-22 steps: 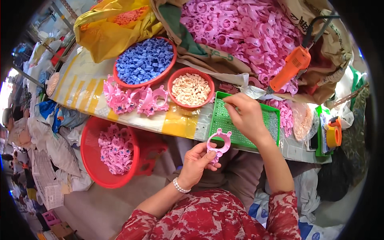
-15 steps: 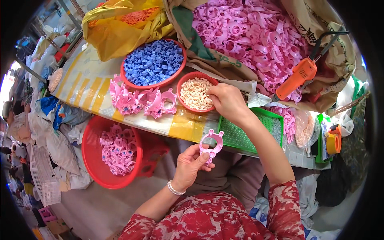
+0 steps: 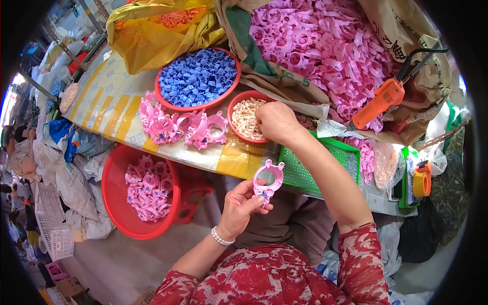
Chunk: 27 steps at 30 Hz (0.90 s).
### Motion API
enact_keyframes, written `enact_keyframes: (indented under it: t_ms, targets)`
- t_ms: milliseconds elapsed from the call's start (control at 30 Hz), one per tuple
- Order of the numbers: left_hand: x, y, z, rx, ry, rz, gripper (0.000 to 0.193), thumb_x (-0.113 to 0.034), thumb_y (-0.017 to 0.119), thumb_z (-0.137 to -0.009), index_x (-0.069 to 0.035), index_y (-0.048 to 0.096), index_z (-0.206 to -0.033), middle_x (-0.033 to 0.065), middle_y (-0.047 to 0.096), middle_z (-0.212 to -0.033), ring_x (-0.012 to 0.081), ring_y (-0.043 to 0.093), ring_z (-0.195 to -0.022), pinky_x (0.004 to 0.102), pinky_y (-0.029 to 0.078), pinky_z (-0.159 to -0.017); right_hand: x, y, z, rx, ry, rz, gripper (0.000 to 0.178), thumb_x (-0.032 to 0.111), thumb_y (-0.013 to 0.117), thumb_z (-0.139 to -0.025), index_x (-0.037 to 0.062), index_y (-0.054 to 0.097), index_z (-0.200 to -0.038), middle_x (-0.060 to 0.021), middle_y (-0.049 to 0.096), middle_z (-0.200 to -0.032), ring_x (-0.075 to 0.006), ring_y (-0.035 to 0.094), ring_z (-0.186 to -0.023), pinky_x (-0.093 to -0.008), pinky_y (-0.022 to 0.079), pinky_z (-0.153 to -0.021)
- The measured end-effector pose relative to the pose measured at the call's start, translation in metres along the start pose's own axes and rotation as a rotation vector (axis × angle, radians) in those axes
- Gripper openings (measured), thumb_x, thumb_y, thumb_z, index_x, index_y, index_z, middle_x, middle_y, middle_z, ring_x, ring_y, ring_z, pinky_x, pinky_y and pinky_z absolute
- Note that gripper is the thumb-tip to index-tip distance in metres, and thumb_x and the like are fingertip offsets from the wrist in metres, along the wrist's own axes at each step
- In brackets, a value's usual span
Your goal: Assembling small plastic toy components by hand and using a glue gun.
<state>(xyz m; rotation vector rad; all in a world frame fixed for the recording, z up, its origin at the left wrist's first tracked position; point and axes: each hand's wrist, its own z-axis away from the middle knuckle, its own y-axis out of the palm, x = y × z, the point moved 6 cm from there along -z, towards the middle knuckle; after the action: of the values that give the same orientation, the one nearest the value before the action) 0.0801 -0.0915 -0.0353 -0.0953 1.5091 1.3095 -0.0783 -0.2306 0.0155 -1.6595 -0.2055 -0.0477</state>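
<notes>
Between thumb and fingers my left hand holds up a pink plastic ring-shaped part with two small ears at its top. My right hand reaches over the right side of a small red basket full of small cream-coloured pieces. Its fingers are bent down into the pieces, and the fingertips are hidden, so whether they grip one is unseen. Left of that basket, several similar pink parts sit on the table edge. Behind them is a red basket of blue plastic pieces.
A green perforated tray lies under my right forearm. An orange power screwdriver hangs at the right, before a big sack of pink parts. Below the table's left side stands a red basket with more pink parts. A yellow bag is behind.
My right hand has shifted slightly left and deeper over the cream-coloured pieces. The pink part in my left hand has turned a little and risen slightly, showing a blue spot at its base.
</notes>
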Motion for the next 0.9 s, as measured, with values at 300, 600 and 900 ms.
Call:
enact_keyframes:
  t_ms: [300, 600, 900]
  targets:
    - [0.003, 0.000, -0.004, -0.019, -0.051, 0.069, 0.032, -0.005, 0.054, -0.088, 0.000, 0.050, -0.119, 0.0179, 0.063, -0.096, 0.0210, 0.067, -0.075, 0.0253, 0.058, -0.063, -0.023, -0.038, 0.041, -0.132, 0.137, -0.706, 0.017, 0.012, 0.056, -0.082, -0.0038, 0.060, -0.087, -0.0052, 0.062, -0.074, -0.0111, 0.055, -0.063, -0.0296, 0.045, -0.057]
    - [0.011, 0.009, -0.007, 0.029, -0.112, 0.098, 0.043, -0.001, 0.055, -0.082, -0.001, 0.047, -0.125, 0.0124, 0.063, -0.099, 0.0190, 0.066, -0.078, 0.0253, 0.056, -0.067, -0.015, -0.039, 0.145, 0.030, 0.260, -1.160, 0.016, 0.007, 0.052, -0.087, -0.0008, 0.062, -0.097, 0.0000, 0.058, -0.081, -0.0064, 0.051, -0.071, -0.0216, 0.043, -0.064]
    - [0.021, 0.027, -0.010, 0.049, -0.153, 0.138, 0.042, 0.000, 0.053, -0.084, -0.003, 0.046, -0.125, 0.0157, 0.062, -0.101, 0.0205, 0.067, -0.079, 0.0254, 0.056, -0.068, -0.007, -0.026, 0.200, -0.272, 0.344, -1.149, 0.014, 0.005, 0.053, -0.089, -0.0015, 0.061, -0.097, -0.0024, 0.055, -0.086, -0.0076, 0.051, -0.071, -0.0214, 0.043, -0.065]
